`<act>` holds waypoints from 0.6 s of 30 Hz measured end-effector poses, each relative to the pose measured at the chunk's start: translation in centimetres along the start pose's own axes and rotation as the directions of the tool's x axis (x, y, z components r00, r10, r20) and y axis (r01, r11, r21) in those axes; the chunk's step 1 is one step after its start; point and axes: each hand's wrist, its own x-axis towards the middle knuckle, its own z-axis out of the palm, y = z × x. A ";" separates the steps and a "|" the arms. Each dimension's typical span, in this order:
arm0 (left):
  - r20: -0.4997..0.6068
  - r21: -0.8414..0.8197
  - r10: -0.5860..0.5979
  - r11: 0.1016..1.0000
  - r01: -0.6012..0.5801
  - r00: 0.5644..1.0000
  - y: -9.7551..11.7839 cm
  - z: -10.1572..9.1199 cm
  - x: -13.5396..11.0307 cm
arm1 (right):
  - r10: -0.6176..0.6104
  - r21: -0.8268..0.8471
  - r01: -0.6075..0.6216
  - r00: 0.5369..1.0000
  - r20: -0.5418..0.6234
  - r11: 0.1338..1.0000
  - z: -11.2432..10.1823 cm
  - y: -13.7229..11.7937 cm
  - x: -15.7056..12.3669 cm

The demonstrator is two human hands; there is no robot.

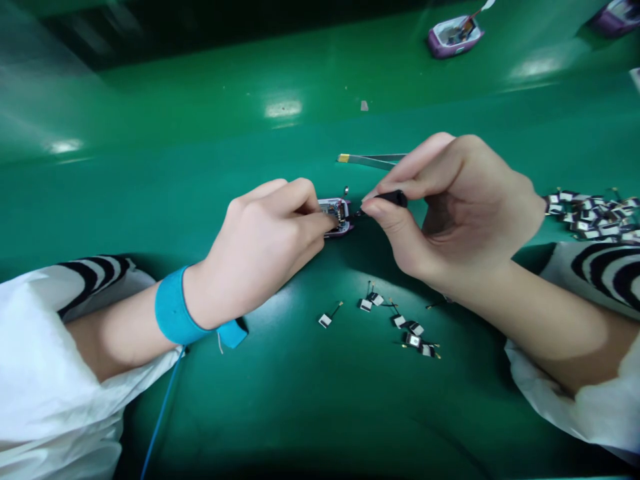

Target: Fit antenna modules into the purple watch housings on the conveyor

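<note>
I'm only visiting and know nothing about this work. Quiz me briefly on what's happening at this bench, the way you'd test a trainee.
1. True or false: the left hand holds the small device.
2. What does the right hand pinch between thumb and fingers?
A) a spoon
B) a black-handled tool
C) a paintbrush
3. Fill in: the blue strap is worn on the ___ wrist.

Key: 1 true; 2 B; 3 left.

device (337, 217) on table (310, 400) centre; small parts (400, 323) before it; tweezers (373, 159) behind; parts pile (595, 215) far right.
</note>
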 end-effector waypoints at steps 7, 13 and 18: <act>-0.048 -0.027 0.038 0.999 -0.039 0.998 -0.1 0.2 0.0 | 0.041 0.011 -0.041 0.999 -0.004 0.999 0.0 0.0 0.0; -0.053 -0.032 0.048 0.998 -0.050 0.997 0.0 0.1 -0.2 | 0.150 -0.007 -0.150 0.989 -0.004 0.989 -0.4 0.2 -0.2; -0.028 -0.043 0.038 0.998 -0.040 0.999 0.1 -0.2 -0.2 | 0.217 -0.077 -0.215 0.976 0.015 0.974 -0.8 0.1 -0.3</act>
